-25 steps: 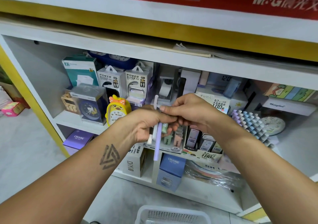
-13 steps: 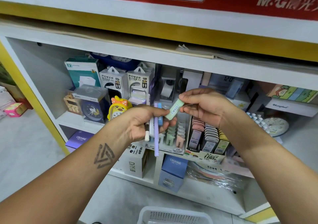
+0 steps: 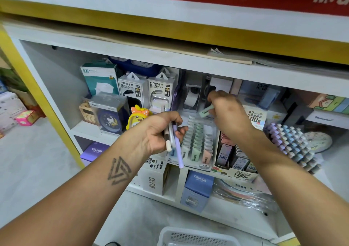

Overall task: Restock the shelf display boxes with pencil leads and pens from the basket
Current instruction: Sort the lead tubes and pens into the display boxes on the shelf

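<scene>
Hands are restocking: right hand (image 3: 229, 111) is pinching a green lead case (image 3: 206, 111), left hand (image 3: 160, 130) is gripping a bundle of pens (image 3: 174, 138).

Green case is hovering over the back of the clear display box (image 3: 196, 141) on the shelf (its green column is the likely slot); best is lowering it upright behind its matching row while keeping the pens clear. Below, the basket (image 3: 196, 238) is waiting.
</scene>
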The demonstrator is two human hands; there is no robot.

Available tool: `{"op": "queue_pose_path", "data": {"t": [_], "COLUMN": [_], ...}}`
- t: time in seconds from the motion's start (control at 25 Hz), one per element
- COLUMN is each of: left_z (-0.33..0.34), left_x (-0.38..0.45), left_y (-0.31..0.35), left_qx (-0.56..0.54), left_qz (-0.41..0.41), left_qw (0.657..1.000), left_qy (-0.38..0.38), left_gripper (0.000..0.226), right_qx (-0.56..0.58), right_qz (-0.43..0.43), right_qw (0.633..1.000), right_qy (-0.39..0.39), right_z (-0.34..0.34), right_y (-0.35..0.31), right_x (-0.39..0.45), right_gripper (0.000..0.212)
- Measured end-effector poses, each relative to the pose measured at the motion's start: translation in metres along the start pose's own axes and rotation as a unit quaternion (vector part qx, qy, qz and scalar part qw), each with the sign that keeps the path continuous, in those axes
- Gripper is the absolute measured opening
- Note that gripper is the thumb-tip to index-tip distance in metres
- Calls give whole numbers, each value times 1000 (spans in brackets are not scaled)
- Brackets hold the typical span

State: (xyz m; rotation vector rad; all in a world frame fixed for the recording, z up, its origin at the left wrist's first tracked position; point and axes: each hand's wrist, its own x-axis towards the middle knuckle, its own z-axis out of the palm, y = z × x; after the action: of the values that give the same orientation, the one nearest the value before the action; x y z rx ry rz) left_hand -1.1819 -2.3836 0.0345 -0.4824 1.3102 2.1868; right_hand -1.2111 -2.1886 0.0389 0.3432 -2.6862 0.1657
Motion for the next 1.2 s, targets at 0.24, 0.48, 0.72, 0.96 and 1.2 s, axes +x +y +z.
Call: {"op": "queue_pose_path", "data": {"t": [0.24,0.48,0.72,0.96,1.2], "left_z": [0,-2,-2,6,46], "left_x": [-3,-2,-5,-1,-7], "left_y": [1,2,2,-1,-27], "left_qx": [9,-5,-14,8,116], "left_qz": [-1,9,9,46,111], "left_qw": [1000,1000,999,998,982], "left_qy": [-17,-26,-40,-44,-101], "left_gripper": [17,6,14,10,25], "right_qx": [-117,-150,-119,228,445], "right_qz": [0,-16,-9,93,209], "right_qw": [989,977,974,964,862], "right_qy": [-94,-153,-194,-99,-126], "right_z": [14,28,30,5,-53], "right_y": [-16,-17,-24,-27,-11], "right_x": [7,10,7,5,-43], "right_gripper": [39,42,26,19,34]}}
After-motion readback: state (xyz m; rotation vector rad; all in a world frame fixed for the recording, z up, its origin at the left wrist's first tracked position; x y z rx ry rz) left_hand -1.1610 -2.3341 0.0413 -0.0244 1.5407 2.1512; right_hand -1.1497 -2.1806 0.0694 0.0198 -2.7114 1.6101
